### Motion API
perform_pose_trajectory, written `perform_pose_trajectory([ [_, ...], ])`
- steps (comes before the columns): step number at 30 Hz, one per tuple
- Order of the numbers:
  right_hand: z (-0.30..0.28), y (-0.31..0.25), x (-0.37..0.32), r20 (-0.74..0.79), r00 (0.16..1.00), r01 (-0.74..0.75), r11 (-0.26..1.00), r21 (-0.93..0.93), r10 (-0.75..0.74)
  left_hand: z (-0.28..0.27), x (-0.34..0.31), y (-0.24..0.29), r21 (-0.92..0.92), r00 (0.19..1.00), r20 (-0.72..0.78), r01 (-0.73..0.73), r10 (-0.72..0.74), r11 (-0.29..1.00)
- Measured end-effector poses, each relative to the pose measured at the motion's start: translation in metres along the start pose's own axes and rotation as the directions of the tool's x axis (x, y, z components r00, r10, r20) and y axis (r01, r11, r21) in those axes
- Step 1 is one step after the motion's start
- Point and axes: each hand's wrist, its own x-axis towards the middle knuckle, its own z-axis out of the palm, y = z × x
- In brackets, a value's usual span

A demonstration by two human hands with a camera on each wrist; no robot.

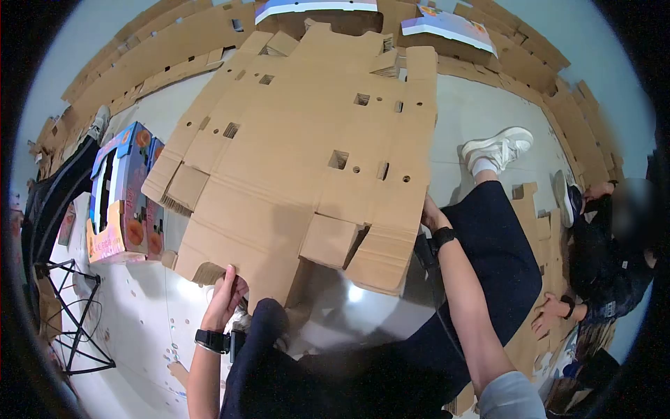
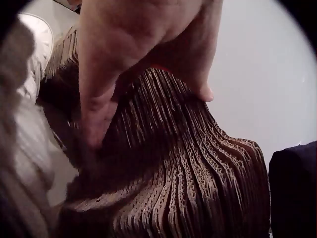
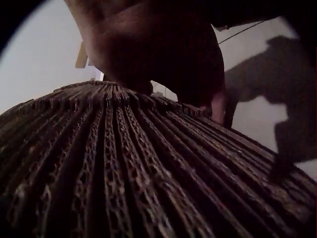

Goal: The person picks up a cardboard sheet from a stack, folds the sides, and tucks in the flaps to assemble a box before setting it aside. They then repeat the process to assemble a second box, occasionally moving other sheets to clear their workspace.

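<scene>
A thick stack of flat die-cut cardboard box blanks (image 1: 279, 174) fills the middle of the head view, brown side up, with slots and round holes. At its near left corner my left hand (image 1: 227, 297) grips the edge, thumb on top. The left wrist view shows this left hand (image 2: 143, 29) spanning many layered corrugated edges (image 2: 198, 183), with thumb and fingers on opposite sides. On the right side of the stack, my right hand (image 1: 434, 215) holds the edge, its fingers partly hidden. In the right wrist view the right hand (image 3: 153, 44) bends over the sheet edges (image 3: 119, 163).
Printed fruit boxes (image 1: 129, 202) stand at the left near a black wire stand (image 1: 77, 314). Cardboard piles (image 1: 160, 63) line the back wall. Another person (image 1: 600, 244) sits at the right beside more cardboard (image 1: 537, 244). My shoe (image 1: 499, 148) lies right of the stack.
</scene>
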Motion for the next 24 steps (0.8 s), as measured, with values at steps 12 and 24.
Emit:
perform_pose_trajectory([
  [12,0.013,0.009,-0.016,-0.008,0.998,0.069,0.997,0.047,-0.069,0.001,0.008,0.012,0.058,1.0,-0.025,-0.016,0.017,0.998],
  [24,0.042,0.035,-0.049,-0.113,0.98,0.177,0.974,0.144,-0.161,-0.027,0.034,0.026,0.189,0.99,0.037,-0.143,0.139,0.972],
])
